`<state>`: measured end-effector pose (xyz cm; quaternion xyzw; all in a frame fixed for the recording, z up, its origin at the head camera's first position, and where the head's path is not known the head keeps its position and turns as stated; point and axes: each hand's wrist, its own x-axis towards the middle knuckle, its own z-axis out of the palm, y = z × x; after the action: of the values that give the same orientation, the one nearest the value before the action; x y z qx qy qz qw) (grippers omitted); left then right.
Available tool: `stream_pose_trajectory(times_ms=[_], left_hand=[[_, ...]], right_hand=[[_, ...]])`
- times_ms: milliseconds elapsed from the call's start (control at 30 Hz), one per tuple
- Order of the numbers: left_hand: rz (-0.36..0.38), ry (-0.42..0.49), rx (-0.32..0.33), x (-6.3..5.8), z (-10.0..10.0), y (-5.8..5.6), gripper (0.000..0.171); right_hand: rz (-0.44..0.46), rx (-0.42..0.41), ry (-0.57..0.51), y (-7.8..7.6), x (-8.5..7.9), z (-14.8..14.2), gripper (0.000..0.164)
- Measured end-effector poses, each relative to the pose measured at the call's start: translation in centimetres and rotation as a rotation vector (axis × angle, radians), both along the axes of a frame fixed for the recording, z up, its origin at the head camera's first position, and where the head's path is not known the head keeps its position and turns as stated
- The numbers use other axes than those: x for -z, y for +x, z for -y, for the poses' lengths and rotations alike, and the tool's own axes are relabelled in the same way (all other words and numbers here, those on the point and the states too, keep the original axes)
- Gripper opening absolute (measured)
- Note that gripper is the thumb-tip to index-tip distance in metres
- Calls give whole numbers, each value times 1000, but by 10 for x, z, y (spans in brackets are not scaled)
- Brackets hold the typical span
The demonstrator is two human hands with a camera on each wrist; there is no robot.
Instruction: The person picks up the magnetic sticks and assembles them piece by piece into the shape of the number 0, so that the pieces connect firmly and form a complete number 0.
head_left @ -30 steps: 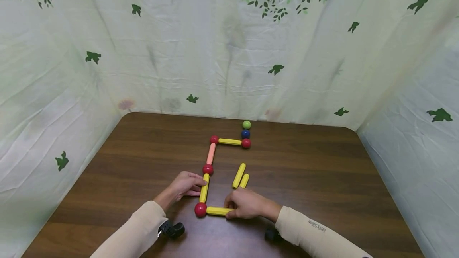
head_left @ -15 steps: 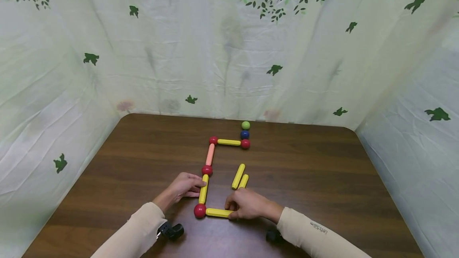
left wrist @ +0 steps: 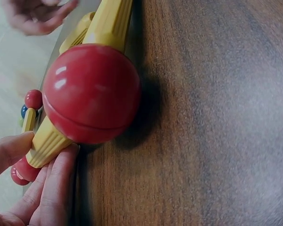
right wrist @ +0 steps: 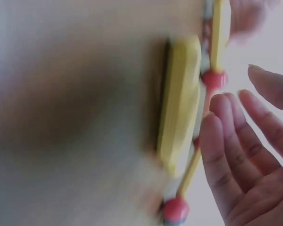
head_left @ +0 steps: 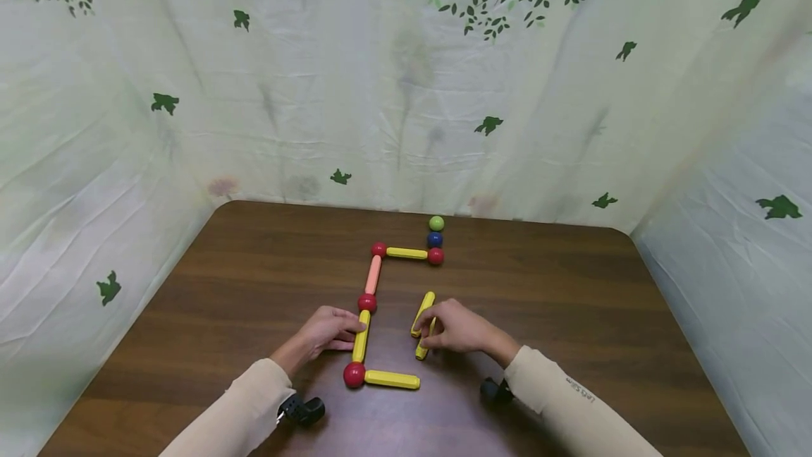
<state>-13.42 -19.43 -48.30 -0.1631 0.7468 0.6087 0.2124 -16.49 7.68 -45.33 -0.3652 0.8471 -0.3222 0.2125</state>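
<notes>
My left hand (head_left: 328,328) pinches a yellow rod (head_left: 361,340) between thumb and fingers, plainly seen in the left wrist view. That rod joins a near red ball (head_left: 354,374) to a middle red ball (head_left: 367,302). From the near ball another yellow rod (head_left: 393,379) extends right. Over two loose yellow rods lying side by side hovers my right hand (head_left: 459,326). One is the farther loose rod (head_left: 428,300); the nearer loose rod (head_left: 421,352) is partly hidden. In the right wrist view the fingers (right wrist: 214,148) are loosely bent, apart from the rods (right wrist: 179,103).
Beyond the middle ball, a pink rod (head_left: 373,274) leads to a red corner ball (head_left: 378,250). A yellow rod (head_left: 407,253) continues to another red ball (head_left: 435,256), followed by blue (head_left: 434,239) and green (head_left: 436,223) balls. A curtain (head_left: 406,90) surrounds the brown table (head_left: 539,273).
My right hand has let go of the near yellow rod and moved away from me, over the loose rods. The left hand has stayed on its rod.
</notes>
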Motion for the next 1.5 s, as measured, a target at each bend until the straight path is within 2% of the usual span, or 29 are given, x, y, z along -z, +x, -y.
stream_pose_trajectory(times_ms=[100, 300, 467, 633, 933, 1167, 1367, 1500], left_hand=[[2, -8, 3, 0, 0, -2, 27], [8, -38, -2, 1, -1, -2, 26], [9, -44, -11, 3, -1, 0, 24], [17, -46, -11, 6, -2, 2, 22], [-7, -46, -1, 5, -2, 1, 27], [2, -43, 3, 6, -4, -1, 25], [-6, -16, 8, 8, -5, -3, 26], [-6, -30, -8, 7, -5, -2, 25]], right_hand=[[-62, 55, -64, -25, -4, -10, 18], [-134, 261, -116, -80, -2, -25, 18], [-108, 375, -128, -116, 3, -28, 17], [-29, 447, -153, -140, 11, -24, 18], [65, 577, -185, -162, 23, -8, 30], [75, 627, -193, -163, 31, -7, 31], [76, 642, -204, -164, 31, -2, 33], [66, 646, -178, -166, 30, 3, 32]])
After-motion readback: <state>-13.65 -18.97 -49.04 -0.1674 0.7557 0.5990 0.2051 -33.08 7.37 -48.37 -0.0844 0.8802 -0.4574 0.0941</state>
